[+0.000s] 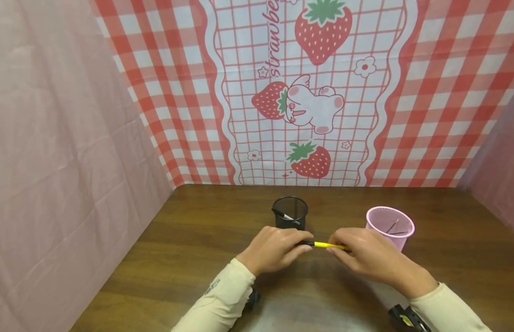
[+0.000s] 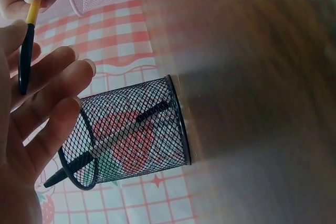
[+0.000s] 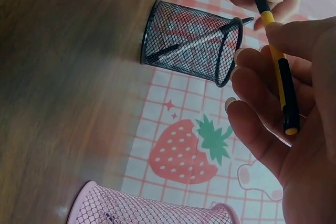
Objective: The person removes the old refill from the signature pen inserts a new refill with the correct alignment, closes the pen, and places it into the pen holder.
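Observation:
A yellow pen with black ends (image 1: pixel 321 245) is held level between both hands, above the table. My left hand (image 1: pixel 277 249) pinches its black end between thumb and fingers. Around the yellow barrel, near the other end, close the thumb and fingertips of my right hand (image 1: pixel 369 256). Just beyond the left hand stands a black mesh pen cup (image 1: pixel 282 224), holding a black-and-white pen (image 3: pixel 202 40) that leans out over the rim. Behind the right hand is a pink mesh pen cup (image 1: pixel 399 242), partly covered by that hand, with thin dark sticks (image 1: pixel 392 226) inside.
Both cups stand on a brown wooden table (image 1: pixel 207 216). A red-and-white checked cloth with strawberries (image 1: pixel 310 161) hangs along the back edge, and a plain pink cloth (image 1: pixel 74 161) hangs at the left. Dark wrist devices (image 1: pixel 408 318) sit under the sleeves.

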A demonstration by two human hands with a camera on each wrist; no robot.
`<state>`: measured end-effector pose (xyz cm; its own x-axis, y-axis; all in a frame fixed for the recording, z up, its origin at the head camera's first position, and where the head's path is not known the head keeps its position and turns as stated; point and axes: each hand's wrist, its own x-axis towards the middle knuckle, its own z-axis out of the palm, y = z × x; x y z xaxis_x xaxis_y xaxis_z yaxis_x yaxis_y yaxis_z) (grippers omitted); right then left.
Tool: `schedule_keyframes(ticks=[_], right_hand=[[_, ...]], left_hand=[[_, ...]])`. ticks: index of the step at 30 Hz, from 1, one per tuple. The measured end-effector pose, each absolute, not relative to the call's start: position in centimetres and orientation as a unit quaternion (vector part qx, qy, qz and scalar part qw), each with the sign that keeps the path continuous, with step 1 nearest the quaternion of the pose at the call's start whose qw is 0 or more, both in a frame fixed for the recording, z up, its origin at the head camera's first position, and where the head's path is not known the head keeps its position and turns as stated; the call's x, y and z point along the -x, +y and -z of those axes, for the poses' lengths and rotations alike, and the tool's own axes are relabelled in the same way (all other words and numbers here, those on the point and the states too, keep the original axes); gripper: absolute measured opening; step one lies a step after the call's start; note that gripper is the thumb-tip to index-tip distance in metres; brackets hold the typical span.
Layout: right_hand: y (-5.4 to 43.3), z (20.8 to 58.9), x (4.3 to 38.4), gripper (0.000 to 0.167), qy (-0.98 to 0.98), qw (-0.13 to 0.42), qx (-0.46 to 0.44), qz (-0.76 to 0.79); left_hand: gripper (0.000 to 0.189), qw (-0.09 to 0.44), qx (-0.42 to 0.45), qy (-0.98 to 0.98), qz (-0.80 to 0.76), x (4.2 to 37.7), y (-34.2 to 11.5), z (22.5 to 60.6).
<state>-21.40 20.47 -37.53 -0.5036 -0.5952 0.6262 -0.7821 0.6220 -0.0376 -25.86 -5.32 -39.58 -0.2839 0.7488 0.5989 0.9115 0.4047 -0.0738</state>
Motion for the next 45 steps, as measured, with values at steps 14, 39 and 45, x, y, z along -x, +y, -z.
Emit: schedule_keyframes(ticks=[14, 39, 45], right_hand=[[20.31, 37.46, 21.34, 0.02, -0.853, 0.287, -0.405, -0.16], [20.34, 37.55, 21.33, 0.022, -0.855, 0.278, -0.406, -0.166], [20.37, 37.53, 21.4, 0.02, -0.854, 0.282, -0.406, -0.164]], left_hand=[[0.016, 0.353, 0.537, -0.758, 0.112, 25.98, -5.35, 39.32], [0.014, 0.319, 0.531, -0.774, 0.131, 25.81, -5.23, 39.55], [0.015, 0.317, 0.53, -0.776, 0.125, 25.8, -5.23, 39.58]])
